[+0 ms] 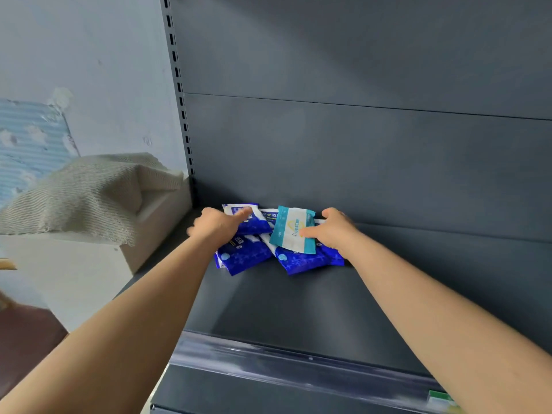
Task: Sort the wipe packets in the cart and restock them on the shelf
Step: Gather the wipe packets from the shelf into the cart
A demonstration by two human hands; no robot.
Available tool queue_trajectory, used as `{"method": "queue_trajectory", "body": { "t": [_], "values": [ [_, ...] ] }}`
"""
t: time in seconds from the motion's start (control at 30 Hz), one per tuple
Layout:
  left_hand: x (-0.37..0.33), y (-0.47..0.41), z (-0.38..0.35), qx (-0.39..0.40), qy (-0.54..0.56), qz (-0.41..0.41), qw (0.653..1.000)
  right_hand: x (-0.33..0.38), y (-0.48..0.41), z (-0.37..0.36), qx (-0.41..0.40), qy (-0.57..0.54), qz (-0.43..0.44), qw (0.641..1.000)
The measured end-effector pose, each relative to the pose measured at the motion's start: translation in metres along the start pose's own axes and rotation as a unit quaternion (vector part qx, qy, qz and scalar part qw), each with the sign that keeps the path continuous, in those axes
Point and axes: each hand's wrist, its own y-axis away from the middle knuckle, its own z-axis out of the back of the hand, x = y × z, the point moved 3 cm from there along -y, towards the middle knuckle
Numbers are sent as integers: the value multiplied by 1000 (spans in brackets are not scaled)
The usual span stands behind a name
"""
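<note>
Several dark blue wipe packets lie in a loose pile at the back of the dark grey shelf, against its rear panel. On top of them a teal and white wipe packet stands tilted, and my right hand pinches its right edge between thumb and fingers. My left hand rests on the blue packets at the pile's left end, its fingers stretched over the rearmost one. The cart is out of view.
The shelf's front edge carries a clear price rail with a green label at the right. Left of the shelf upright a beige cloth drapes over a white box.
</note>
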Motion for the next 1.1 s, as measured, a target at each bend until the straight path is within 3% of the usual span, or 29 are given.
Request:
{"method": "queue_trajectory", "body": {
  "t": [0.13,0.23,0.33,0.63,0.73,0.87,1.0,1.1],
  "values": [
    [-9,8,2,35,-33,-37,998,7,6,-4,-9,-99,-10,995],
    [-13,13,-4,53,-19,-57,997,9,13,-8,22,-274,-36,961],
    [-16,17,-7,76,9,-51,996,10,16,-9,84,-347,-54,933],
    [-18,34,-12,167,212,6,963,16,19,-10,181,-324,-1,929],
    [-15,38,-13,177,217,-22,960,18,19,-8,174,-320,17,931],
    [-19,39,-7,156,125,-68,977,17,24,-5,162,-308,22,937],
    [-13,44,-5,206,173,-35,963,12,29,-6,187,-307,17,933],
    [-7,50,-7,197,205,-40,958,10,34,-6,197,-320,22,926]
  ]
}}
